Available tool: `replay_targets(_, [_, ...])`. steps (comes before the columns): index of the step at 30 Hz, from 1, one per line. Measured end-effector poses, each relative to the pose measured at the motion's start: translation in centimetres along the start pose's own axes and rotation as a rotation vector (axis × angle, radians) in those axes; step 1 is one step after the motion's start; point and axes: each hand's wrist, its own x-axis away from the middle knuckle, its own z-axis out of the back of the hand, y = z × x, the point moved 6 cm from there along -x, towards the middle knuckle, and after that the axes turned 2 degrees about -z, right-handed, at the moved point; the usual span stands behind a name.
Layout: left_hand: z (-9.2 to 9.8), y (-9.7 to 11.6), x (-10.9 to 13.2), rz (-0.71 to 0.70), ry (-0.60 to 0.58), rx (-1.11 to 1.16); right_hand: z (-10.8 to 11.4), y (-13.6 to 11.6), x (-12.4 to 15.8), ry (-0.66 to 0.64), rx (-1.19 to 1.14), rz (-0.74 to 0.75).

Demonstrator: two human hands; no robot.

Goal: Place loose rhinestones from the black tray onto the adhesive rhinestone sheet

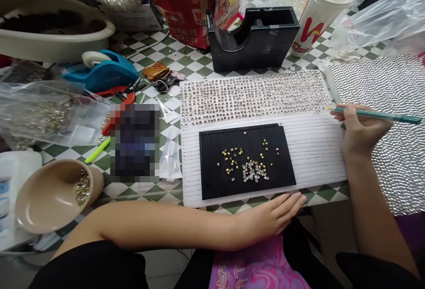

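Right hand (360,132) pinches green pencil (381,114), tip by right end of stone rows (252,96) on white board (318,147). Left hand (280,213) extended, fingers together, at surface (322,195) edge near black tray (210,165) holding loose stones (255,171). Black tape dispenser (259,54), cup (315,19) stand behind board. Surface green-white checkered, cluttered; grey floor (166,267) below.

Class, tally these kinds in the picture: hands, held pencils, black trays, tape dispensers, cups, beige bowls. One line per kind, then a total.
Hands: 2 (left hand, right hand)
Held pencil: 1
Black tray: 1
Tape dispensers: 2 (blue dispenser, black dispenser)
Cup: 1
Beige bowl: 1
Total: 8
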Motion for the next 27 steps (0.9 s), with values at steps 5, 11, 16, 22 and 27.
replay_targets(5, [0.0, 0.1, -0.1, -0.026, -0.027, -0.051, 0.1, -0.6, 0.0, 0.012, 0.018, 0.029])
replay_targets(11, [0.0, 0.0, 0.0, 0.083, 0.065, 0.068, -1.0, -5.1, 4.8, -0.187, -0.069, 0.160])
replay_targets(16, [-0.3, 0.4, -0.1, 0.098, 0.088, 0.061, -4.0, -9.6, 11.6, -0.699, -0.101, 0.307])
replay_targets(22, [-0.5, 1.1, -0.2, 0.054, 0.102, 0.047, -4.9, -11.3, 13.0, -0.761, -0.130, 0.387])
replay_targets(27, [-0.7, 1.1, -0.3, -0.006, -0.008, 0.012, -5.3, -12.4, 13.0, -0.824, -0.156, 0.479])
